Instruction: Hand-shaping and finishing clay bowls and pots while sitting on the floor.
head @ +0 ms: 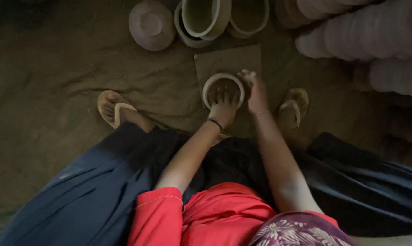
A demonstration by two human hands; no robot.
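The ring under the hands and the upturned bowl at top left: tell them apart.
The ring lies open side up on a square slab, with the left hand pressing inside and the right hand at its rim. The upturned bowl sits base up, untouched, on the ground. Both are round and pale.

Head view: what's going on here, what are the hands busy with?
A person crouches over a small round bowl set on a square slab on the earthen floor. The left hand has its fingers pressed inside the bowl; the right hand cups its outer rim. Similar pots stand just beyond.
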